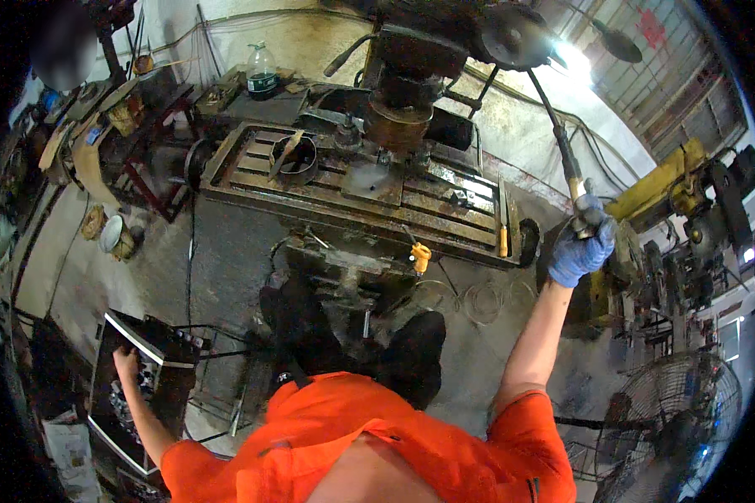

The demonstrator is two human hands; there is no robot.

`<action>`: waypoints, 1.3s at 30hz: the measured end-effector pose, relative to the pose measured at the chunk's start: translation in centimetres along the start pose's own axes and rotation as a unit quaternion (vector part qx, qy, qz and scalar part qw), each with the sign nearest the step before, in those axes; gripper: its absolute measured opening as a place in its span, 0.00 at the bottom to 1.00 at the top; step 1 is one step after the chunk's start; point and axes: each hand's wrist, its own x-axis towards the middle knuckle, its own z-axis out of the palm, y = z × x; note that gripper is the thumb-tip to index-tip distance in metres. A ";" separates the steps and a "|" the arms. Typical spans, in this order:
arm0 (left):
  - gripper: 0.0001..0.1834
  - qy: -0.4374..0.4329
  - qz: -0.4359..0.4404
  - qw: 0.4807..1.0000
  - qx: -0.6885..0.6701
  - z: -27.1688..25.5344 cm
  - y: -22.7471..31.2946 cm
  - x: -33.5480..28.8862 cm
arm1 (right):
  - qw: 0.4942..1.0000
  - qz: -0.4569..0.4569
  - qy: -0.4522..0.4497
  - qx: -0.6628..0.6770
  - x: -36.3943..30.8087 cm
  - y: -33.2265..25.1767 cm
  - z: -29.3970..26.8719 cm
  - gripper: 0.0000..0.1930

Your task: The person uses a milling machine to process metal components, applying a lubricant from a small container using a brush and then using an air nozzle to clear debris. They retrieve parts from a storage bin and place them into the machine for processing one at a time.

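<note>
My right hand (583, 245), in a blue glove, is wrapped round the end of a long machine lever (568, 159) that slopes down from the machine head. Off to the left, my bare left hand (127, 362) is over a dark, white-edged tray (101, 423) holding many small metal parts (134, 398). Its fingers look closed; whatever may be between them is too small to make out. Between my arms stands the machine's slotted table (268, 199), with the spindle head (400, 121) above a block-like fixture (372, 180) in its middle.
A round black pot (298, 159) with a brush (285, 153) across it sits on the table. A yellow-handled tool (503, 241) lies at its right end; a yellow air gun (420, 257) hangs in front. A fan (671, 419) stands right, a bottle (261, 74) behind.
</note>
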 end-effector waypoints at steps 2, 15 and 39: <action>0.13 -0.109 -0.046 0.993 -0.025 0.0 1.3 0.0 | 0.999 0.029 0.028 0.025 -0.1 -0.5 0.3 0.16; 0.12 -0.321 -0.018 0.944 -0.071 0.3 9.2 -0.9 | 0.997 0.048 0.045 -0.041 2.2 -3.3 2.0 0.16; 0.14 -0.076 -0.158 0.811 -0.558 -9.8 13.6 -2.2 | 0.750 -0.394 -0.081 -0.525 20.7 -5.4 2.5 0.15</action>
